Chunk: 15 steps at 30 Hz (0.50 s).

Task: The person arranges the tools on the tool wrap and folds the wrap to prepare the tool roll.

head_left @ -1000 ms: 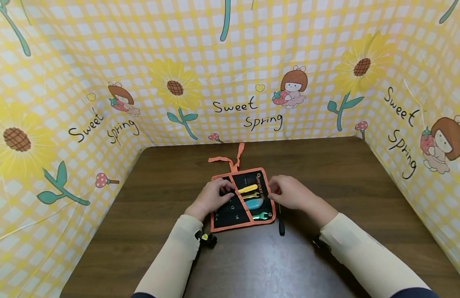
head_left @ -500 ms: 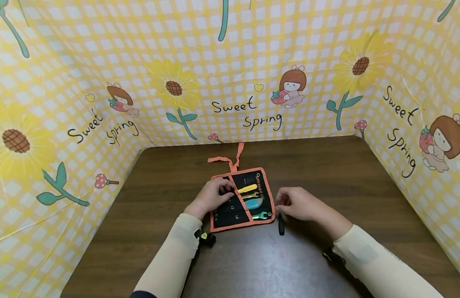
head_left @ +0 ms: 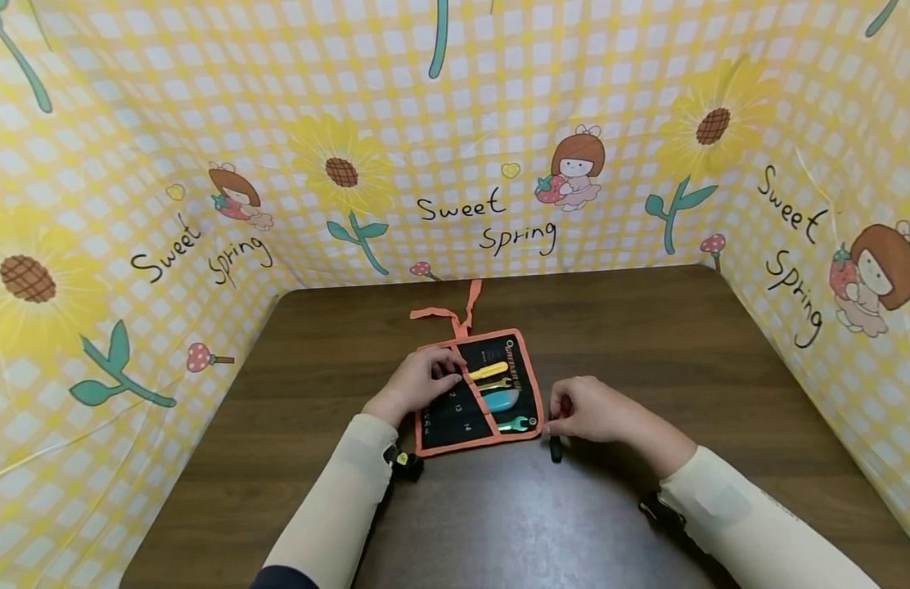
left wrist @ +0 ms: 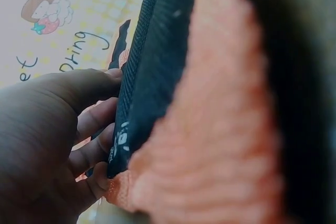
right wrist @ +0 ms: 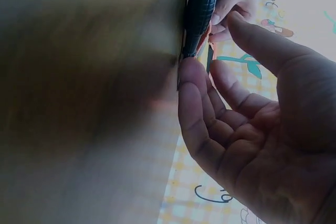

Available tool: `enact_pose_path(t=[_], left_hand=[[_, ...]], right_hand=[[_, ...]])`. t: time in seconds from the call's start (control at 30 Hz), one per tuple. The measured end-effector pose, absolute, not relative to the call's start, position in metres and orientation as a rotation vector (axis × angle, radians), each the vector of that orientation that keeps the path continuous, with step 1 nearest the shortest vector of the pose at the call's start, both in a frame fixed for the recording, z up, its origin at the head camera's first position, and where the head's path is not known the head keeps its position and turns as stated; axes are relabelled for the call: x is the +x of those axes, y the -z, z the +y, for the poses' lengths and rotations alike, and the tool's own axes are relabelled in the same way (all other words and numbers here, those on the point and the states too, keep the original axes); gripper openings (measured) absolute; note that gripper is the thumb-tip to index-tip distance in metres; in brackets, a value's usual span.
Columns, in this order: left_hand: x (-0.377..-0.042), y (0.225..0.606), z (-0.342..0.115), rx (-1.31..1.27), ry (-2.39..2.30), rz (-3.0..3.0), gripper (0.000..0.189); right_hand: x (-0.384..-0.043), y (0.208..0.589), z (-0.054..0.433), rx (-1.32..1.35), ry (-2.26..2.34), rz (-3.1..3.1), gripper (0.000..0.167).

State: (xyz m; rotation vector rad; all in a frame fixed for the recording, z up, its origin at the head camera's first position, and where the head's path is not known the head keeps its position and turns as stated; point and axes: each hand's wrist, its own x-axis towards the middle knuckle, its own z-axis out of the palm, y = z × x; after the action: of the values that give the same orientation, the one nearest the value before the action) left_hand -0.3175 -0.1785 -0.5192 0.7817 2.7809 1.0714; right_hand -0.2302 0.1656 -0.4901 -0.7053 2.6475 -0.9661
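Observation:
A black tool pouch (head_left: 442, 427) with orange trim lies unrolled on the table. In its pockets sit a yellow handle (head_left: 489, 371), a gold wrench (head_left: 497, 384), a teal rounded tool (head_left: 502, 400) and a green wrench (head_left: 515, 424). My left hand (head_left: 418, 380) rests on the pouch's left part, its thumb and fingertips against the black fabric in the left wrist view. Beside the pouch's right edge lies a black-handled screwdriver (head_left: 556, 449), partly hidden under my right hand (head_left: 591, 411). In the right wrist view, fingertips are right at the handle's end while the thumb stands apart.
Two orange tie straps (head_left: 471, 303) stretch from the pouch's back edge toward the wall. The brown wooden table (head_left: 632, 327) is enclosed by a yellow-checked cloth (head_left: 396, 82) at the back and both sides. A dark wrist camera (head_left: 407, 465) sits under the left forearm.
My right hand has come away from the pouch's right edge and moved right and nearer to me, over the screwdriver. My left hand has shifted only slightly on the pouch.

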Motion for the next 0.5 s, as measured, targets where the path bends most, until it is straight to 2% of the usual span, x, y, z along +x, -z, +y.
enact_pose_path(t=[0.5], left_hand=[[-0.3224,0.5177,-0.1746,0.777,-0.998,2.833,0.016]], right_hand=[[-0.2374,0.4946,0.1681,-0.72,0.935,2.627,0.031]])
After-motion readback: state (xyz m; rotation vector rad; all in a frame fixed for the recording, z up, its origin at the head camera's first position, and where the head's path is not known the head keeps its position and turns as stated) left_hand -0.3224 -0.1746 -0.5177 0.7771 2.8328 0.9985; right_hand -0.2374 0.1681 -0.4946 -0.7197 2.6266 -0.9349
